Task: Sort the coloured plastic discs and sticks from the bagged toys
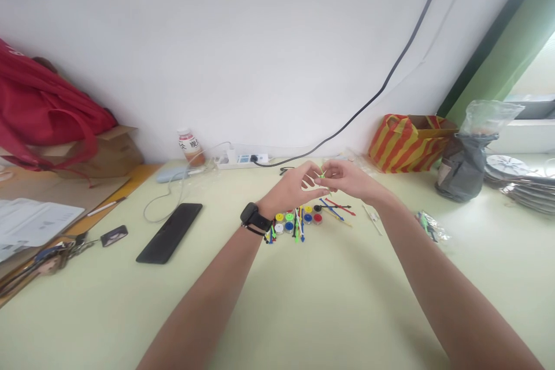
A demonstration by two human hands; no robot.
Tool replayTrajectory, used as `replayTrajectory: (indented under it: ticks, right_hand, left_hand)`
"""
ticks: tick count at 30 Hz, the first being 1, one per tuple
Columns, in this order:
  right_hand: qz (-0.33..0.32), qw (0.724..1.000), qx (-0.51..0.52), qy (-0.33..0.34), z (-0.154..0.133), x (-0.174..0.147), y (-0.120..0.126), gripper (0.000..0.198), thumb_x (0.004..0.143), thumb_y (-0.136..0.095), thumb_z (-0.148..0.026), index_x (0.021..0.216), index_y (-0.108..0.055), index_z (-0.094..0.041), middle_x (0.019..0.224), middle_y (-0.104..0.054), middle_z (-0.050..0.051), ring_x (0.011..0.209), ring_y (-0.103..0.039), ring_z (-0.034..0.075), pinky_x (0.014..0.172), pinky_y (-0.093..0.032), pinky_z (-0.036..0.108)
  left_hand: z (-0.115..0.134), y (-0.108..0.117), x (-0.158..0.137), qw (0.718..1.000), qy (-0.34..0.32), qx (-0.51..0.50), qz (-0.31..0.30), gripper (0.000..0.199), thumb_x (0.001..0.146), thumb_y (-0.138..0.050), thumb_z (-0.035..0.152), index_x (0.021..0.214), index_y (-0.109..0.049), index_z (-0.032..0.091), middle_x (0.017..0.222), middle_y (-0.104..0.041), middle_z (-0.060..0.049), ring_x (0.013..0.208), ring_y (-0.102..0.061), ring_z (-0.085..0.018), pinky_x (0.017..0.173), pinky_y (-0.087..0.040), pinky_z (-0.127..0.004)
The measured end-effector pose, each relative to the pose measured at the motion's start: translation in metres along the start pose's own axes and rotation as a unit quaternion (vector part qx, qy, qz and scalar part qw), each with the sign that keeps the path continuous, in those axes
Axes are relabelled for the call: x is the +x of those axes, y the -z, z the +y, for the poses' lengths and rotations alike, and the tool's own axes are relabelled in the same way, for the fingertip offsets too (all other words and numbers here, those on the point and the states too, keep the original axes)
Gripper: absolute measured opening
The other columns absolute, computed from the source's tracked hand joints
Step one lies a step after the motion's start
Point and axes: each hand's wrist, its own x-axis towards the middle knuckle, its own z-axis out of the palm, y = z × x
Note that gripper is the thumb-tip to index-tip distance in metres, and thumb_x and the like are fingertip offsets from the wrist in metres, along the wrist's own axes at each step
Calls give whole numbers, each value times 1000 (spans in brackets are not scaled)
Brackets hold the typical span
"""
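A small, thin green piece [322,176] is held up above the table [312,300], between the fingertips of the two hands. The right hand [344,179] has its thumb and fingers pinched together on it. The left hand [297,184] curves around from the other side, thumb and fingers apart with a gap between them; whether its fingertips also grip the piece, I cannot tell.

Below the hands, small round discs stand close together on the table, among them a white disc [279,229] and a red disc [318,218], the others yellow, green, blue and black. Arrow-tipped sticks [297,225] lie upright in the view between the discs, and a red arrow stick [340,205] lies to the right with blue and yellow ones. Near the right forearm are thin pale sticks [373,221] and, beyond it, a clear packet [433,228] with coloured parts.

On the left wrist is a black watch [255,217]. Farther left lies a black slab [169,233], with keys [54,254] near the edge. By the wall stand a bottle [191,147], a power strip [243,161], a striped bag [403,144] and a grey bag [463,166].
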Motion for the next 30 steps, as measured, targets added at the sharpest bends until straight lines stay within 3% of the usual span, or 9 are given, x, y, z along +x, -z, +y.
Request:
replayTrajectory:
  ticks: [3,6,11,19,23,26,28,30]
  right_hand:
    - [-5,996,78,32,-7,-1,-3,36,87,-74,-56,91,-64,-21,81,-65,2,77,-60,17,75,-51,34]
    - [-26,991,124,40,-9,-2,-1,25,90,-72,-46,94,-67,-22,86,-68,3,85,-63,19,85,-53,38]
    - [-54,988,142,37,-8,-2,-1,10,86,-74,-31,90,-69,-23,92,-69,3,93,-66,20,91,-54,41]
    - [-77,977,200,16,-4,-1,-2,11,81,-73,-25,88,-64,-23,89,-65,0,90,-65,19,94,-53,42]
    - [-64,991,113,13,1,1,-5,6,83,-63,-26,84,-57,-23,77,-57,-2,74,-55,16,74,-49,33]
    - [-10,999,-47,-5,9,4,-5,6,87,-52,-27,90,-56,-24,80,-57,-1,74,-51,17,66,-42,30]
    - [8,984,-178,-30,19,7,-2,12,87,-50,-24,96,-57,-24,87,-61,2,82,-55,19,69,-43,30]
    - [-29,958,-278,-67,31,9,5,18,84,-53,-21,101,-59,-23,91,-65,4,85,-58,21,70,-43,30]
  left_hand:
    - [7,-2,3,998,-50,-29,30,20,97,-64,37,107,-64,19,99,-75,-5,85,-70,-15,81,-57,-29]
    - [9,2,3,997,-62,-4,54,16,94,-67,30,104,-69,18,97,-75,-5,85,-69,-15,82,-58,-29]
    - [8,9,3,995,-67,38,68,13,89,-72,27,98,-77,20,95,-76,-4,82,-68,-15,80,-58,-29]
    - [11,12,3,996,-55,13,71,14,87,-74,27,96,-78,17,95,-78,-5,77,-69,-14,76,-59,-27]
    - [14,9,1,998,-50,-6,36,11,86,-71,24,92,-76,17,89,-77,-4,76,-70,-14,76,-59,-27]
    - [13,5,-1,999,-28,-25,13,5,81,-71,22,82,-71,16,79,-73,-3,70,-68,-15,70,-57,-27]
    - [11,0,-2,999,-9,-31,-16,6,77,-71,20,75,-67,17,74,-71,-2,68,-68,-15,66,-56,-27]
    - [8,-6,-3,996,6,-38,-78,5,73,-73,19,75,-70,17,72,-71,-2,69,-68,-17,67,-55,-28]
